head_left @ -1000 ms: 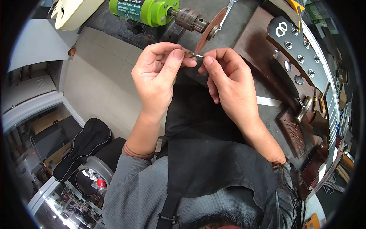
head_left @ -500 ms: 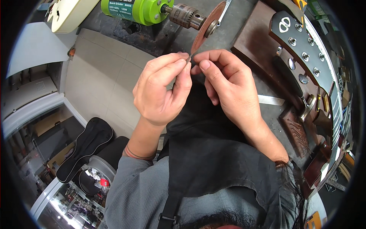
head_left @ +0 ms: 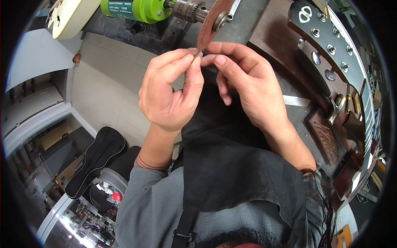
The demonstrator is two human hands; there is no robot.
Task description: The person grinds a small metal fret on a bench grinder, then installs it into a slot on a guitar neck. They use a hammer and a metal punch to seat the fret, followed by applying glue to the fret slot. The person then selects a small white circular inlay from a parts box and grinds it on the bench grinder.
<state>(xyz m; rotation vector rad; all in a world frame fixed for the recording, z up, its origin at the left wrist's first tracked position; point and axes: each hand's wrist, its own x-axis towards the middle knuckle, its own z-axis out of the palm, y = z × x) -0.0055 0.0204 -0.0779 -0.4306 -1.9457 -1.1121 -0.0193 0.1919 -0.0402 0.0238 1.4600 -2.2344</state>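
My left hand [head_left: 171, 89] is closed, with thumb and fingertips pinching a small thin dark piece [head_left: 197, 55]. This piece meets, or nearly meets, the lower edge of a reddish-brown abrasive disc [head_left: 211, 25]. The disc is mounted on the metal chuck [head_left: 188, 11] of a green bench grinder [head_left: 142, 9]. Beside it, my right hand [head_left: 258, 84] has loosely curved fingers, the thumb apart from them. Its index fingertip reaches just behind the disc's lower edge; whether it touches the piece I cannot tell.
To the right, a dark guitar headstock [head_left: 326, 39] with metal tuners lies by a brown board [head_left: 275, 35]. Close by are a hammer [head_left: 337, 109], a steel strip [head_left: 295, 100] and a block holding small bits [head_left: 324, 134]. A wrench [head_left: 233, 9] lies behind the disc. A black case [head_left: 97, 157] stands lower left.
The view has shifted slightly, so the grinder and disc sit further left and higher. Both hands have moved a little up and left in the picture, the piece staying at the disc's lower edge.
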